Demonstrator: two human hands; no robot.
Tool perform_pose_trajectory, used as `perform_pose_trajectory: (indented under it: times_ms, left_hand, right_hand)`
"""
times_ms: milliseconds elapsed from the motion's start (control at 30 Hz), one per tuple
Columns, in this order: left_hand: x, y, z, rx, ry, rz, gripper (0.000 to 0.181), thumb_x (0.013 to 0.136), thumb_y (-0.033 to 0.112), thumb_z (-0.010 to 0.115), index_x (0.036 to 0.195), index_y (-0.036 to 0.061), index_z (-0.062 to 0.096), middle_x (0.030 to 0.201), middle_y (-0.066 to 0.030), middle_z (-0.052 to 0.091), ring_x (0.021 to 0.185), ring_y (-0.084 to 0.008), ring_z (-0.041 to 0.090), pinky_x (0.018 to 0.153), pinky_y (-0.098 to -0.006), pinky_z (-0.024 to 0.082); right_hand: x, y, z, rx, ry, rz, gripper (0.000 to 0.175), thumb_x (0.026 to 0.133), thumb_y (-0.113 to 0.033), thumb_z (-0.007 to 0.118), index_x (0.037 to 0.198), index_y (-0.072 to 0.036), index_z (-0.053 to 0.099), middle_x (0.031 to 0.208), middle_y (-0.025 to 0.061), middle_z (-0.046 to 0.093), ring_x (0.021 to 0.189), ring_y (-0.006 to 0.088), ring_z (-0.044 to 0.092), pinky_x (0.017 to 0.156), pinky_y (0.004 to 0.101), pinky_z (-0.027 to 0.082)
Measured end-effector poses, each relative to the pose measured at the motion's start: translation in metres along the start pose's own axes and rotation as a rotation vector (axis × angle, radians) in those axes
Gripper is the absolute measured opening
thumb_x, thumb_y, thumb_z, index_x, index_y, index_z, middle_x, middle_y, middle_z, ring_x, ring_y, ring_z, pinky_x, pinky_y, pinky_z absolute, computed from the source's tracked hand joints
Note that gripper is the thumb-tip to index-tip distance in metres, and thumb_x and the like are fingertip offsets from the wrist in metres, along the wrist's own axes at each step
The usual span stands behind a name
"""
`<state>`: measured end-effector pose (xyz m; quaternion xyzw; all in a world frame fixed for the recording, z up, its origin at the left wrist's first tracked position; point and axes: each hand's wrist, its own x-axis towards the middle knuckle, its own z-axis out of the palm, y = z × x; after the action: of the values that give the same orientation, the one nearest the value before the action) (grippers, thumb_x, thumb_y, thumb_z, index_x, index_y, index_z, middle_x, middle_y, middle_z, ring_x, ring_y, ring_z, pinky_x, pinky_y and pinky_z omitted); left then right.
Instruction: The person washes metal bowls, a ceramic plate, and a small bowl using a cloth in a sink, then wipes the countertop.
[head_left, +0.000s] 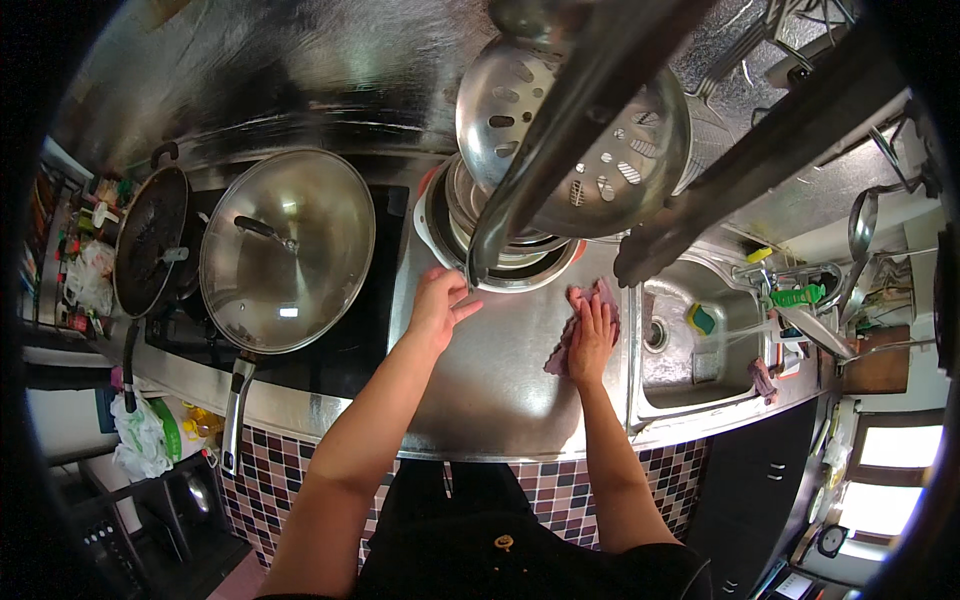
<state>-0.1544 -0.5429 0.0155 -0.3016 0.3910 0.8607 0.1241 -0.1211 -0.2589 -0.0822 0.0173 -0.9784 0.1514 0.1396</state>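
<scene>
My right hand (591, 341) lies flat over a crumpled purple cloth (559, 360), pressing it to the stainless steel countertop (495, 390) just left of the sink. Beside the front left rim of a stack of nested metal pots (517, 283) is my left hand (439, 311), its fingers partly curled and one finger pointing right. Whether it touches the pot rim is unclear, as a hanging dark handle (491, 240) partly covers the stack.
Left stands a cooktop (300, 367) with a lidded pan (322, 225) and a dark wok (154, 232). A perforated steel skimmer (487, 127) and other utensils hang overhead. At right, water runs into the sink (675, 382) near a sponge (700, 319); another cloth (763, 380) lies by its edge.
</scene>
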Motion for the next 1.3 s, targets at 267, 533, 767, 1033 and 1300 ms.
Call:
perform_pose_trajectory:
  times_ms: [267, 533, 767, 1033, 1300]
  left_hand:
    - [0.037, 0.005, 0.024, -0.1, 0.006, -0.176, 0.044, 0.077, 0.003, 0.049, 0.119, -0.0081, 0.044, 0.122, -0.0236, 0.05, 0.108, -0.0406, 0.055, 0.095, -0.0572, 0.047]
    - [0.039, -0.004, 0.012, -0.167, 0.058, -0.175, 0.047, 0.068, -0.011, 0.045, 0.115, -0.0033, 0.046, 0.112, -0.0212, 0.051, 0.1, -0.0401, 0.057, 0.087, -0.062, 0.05]
    - [-0.036, -0.034, -0.029, -0.045, 0.142, -0.204, 0.056, 0.069, -0.008, 0.051, 0.121, 0.0097, 0.046, 0.105, -0.008, 0.051, 0.088, -0.0286, 0.056, 0.081, -0.0608, 0.049]
    - [-0.186, -0.055, -0.086, -0.08, 0.162, -0.127, 0.052, 0.088, 0.022, 0.063, 0.131, 0.0011, 0.042, 0.121, -0.0162, 0.055, 0.105, -0.0256, 0.06, 0.083, -0.0379, 0.056]
    - [-0.258, -0.046, -0.087, -0.059, 0.371, -0.177, 0.039, 0.094, 0.018, 0.055, 0.127, 0.001, 0.047, 0.115, -0.0109, 0.058, 0.102, -0.019, 0.06, 0.081, -0.0315, 0.054]
  right_hand:
    - [0.0, -0.001, 0.003, -0.061, 0.02, 0.057, 0.039, 0.092, -0.016, 0.043, 0.131, -0.013, 0.05, 0.143, 0.009, 0.042, 0.133, 0.0337, 0.034, 0.108, 0.0535, 0.024]
    - [0.0, 0.001, 0.004, -0.018, -0.023, 0.032, 0.04, 0.092, -0.016, 0.043, 0.131, -0.013, 0.049, 0.144, 0.0093, 0.04, 0.134, 0.0346, 0.032, 0.108, 0.0538, 0.023]
    - [0.008, 0.011, -0.005, 0.046, -0.116, -0.065, 0.041, 0.091, -0.016, 0.044, 0.132, -0.015, 0.05, 0.149, 0.01, 0.032, 0.137, 0.0359, 0.027, 0.108, 0.0561, 0.022]
    - [-0.01, -0.032, 0.003, 0.704, -0.549, -0.267, 0.062, 0.085, -0.039, 0.053, 0.142, -0.021, 0.038, 0.153, 0.0081, 0.021, 0.137, 0.0437, 0.018, 0.105, 0.0601, 0.024]
    - [0.067, -0.155, 0.086, -0.086, -0.2, -0.953, 0.065, 0.087, -0.037, 0.051, 0.146, -0.024, 0.029, 0.153, 0.008, 0.021, 0.134, 0.0377, 0.029, 0.102, 0.0569, 0.033]
